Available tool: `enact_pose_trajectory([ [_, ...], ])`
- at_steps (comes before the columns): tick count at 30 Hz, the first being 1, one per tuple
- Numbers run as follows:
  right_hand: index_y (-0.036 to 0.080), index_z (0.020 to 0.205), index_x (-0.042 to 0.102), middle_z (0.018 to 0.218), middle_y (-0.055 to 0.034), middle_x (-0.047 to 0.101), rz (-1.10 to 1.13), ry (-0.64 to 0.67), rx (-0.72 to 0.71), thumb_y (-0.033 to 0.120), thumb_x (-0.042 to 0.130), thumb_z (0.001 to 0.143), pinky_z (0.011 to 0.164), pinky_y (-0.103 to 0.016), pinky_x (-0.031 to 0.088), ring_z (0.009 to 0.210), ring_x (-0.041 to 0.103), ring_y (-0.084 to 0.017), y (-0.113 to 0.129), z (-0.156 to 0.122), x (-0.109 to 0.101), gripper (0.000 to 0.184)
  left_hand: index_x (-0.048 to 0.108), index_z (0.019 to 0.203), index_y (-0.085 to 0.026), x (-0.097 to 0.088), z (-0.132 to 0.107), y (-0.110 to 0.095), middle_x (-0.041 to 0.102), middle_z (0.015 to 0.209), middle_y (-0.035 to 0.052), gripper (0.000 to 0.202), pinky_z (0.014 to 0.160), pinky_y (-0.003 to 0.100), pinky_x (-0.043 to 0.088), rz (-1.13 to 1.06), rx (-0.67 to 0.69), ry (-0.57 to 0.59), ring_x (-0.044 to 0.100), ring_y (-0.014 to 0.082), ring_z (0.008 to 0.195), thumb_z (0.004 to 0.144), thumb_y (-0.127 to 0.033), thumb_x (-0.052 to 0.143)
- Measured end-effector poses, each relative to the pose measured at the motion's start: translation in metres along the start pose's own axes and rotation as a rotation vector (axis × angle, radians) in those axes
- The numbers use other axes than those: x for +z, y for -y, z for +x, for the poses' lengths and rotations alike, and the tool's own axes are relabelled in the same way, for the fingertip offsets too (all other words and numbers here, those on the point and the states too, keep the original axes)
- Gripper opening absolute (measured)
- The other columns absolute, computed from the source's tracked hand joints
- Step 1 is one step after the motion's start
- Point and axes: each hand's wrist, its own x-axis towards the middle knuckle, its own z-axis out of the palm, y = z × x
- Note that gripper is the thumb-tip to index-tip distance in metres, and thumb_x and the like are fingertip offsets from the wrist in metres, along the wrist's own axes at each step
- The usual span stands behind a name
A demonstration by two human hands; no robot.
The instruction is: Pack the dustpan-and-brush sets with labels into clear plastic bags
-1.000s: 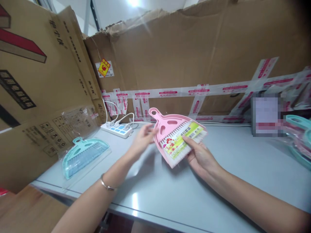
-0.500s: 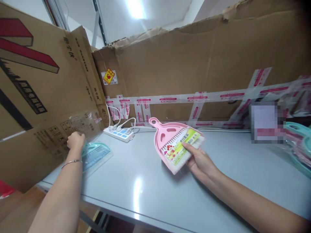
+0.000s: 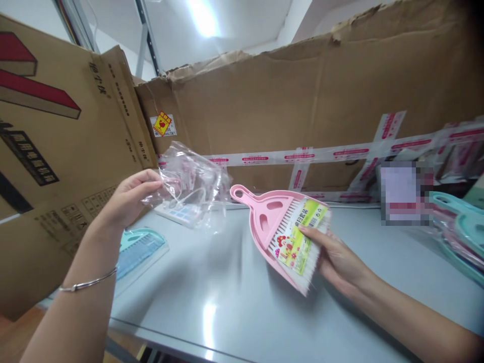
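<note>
Pinched in my left hand (image 3: 138,194) is a clear plastic bag (image 3: 200,181), its body spread out to the right above the table. My right hand (image 3: 333,252) grips a pink dustpan (image 3: 260,227) by its wide end, thumb on top. A white-bristled brush (image 3: 310,262) lies against the pan, under a yellow-green printed label (image 3: 298,237). The pan's handle loop points to the upper left, near the bag but apart from it. Below my left hand, a teal dustpan set (image 3: 141,247) in clear wrapping lies on the table, partly hidden by my forearm.
A white power strip (image 3: 181,214) with plugged cables sits behind the bag. Cardboard boxes (image 3: 257,106) wall the back and left of the grey table (image 3: 181,302). More wrapped teal dustpans (image 3: 469,227) lie at the right, beside a blurred-out box (image 3: 401,191).
My left hand has come from the table's left side toward the middle, bringing the clear bag up. My right hand has shifted the pink dustpan slightly right and tilted it.
</note>
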Motion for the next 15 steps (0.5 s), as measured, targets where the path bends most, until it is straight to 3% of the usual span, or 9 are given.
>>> enact_pose_trajectory([
  [3,0.016,0.108,0.063,0.089,-0.008,0.073,-0.003,-0.012,0.026,0.012,0.071,0.07,0.063,-0.031,0.06,0.07,0.069,-0.021,0.002,-0.004,-0.007,0.039,0.055,0.072,-0.016,0.018,0.012,0.007,0.063,0.066,-0.0015,0.011,0.075,0.023,0.04,-0.064,0.038,0.12,0.059,0.0146,0.084,0.082,-0.022,0.058],
  [6,0.016,0.111,0.062,0.088,-0.0086,0.073,0.016,0.014,0.049,0.012,0.071,0.07,0.064,-0.031,0.06,0.07,0.07,-0.022,0.001,-0.003,-0.007,0.043,0.055,0.07,-0.016,0.032,0.023,0.007,0.059,0.062,-0.0035,0.013,0.07,0.022,0.041,-0.147,0.056,0.197,0.057,0.0103,0.069,0.08,-0.022,0.061],
  [9,0.016,0.113,0.061,0.089,-0.0088,0.073,0.048,0.039,0.079,0.01,0.07,0.071,0.066,-0.032,0.06,0.072,0.07,-0.022,0.0,-0.003,-0.005,0.043,0.059,0.073,-0.016,0.047,0.032,0.005,0.066,0.076,0.0019,0.015,0.078,0.03,0.046,-0.236,0.006,0.321,0.062,0.0167,0.08,0.075,-0.029,0.067],
  [12,0.017,0.115,0.06,0.09,-0.0087,0.073,0.09,0.021,0.109,0.01,0.066,0.074,0.067,-0.032,0.06,0.074,0.07,-0.022,0.001,-0.006,-0.003,0.041,0.063,0.102,-0.017,0.069,0.034,0.015,0.065,0.112,0.0135,0.057,0.091,0.05,0.045,-0.493,-0.083,0.425,0.055,0.0348,0.113,0.068,-0.064,0.061],
  [15,0.017,0.116,0.06,0.09,-0.0085,0.073,0.122,-0.033,0.125,0.01,0.061,0.078,0.065,-0.032,0.06,0.072,0.07,-0.021,0.002,-0.009,-0.002,0.038,0.05,0.126,-0.018,0.096,0.023,0.035,0.053,0.132,0.0159,0.093,0.096,0.057,0.04,-0.876,-0.105,0.29,0.038,0.0377,0.131,0.063,-0.086,0.038],
])
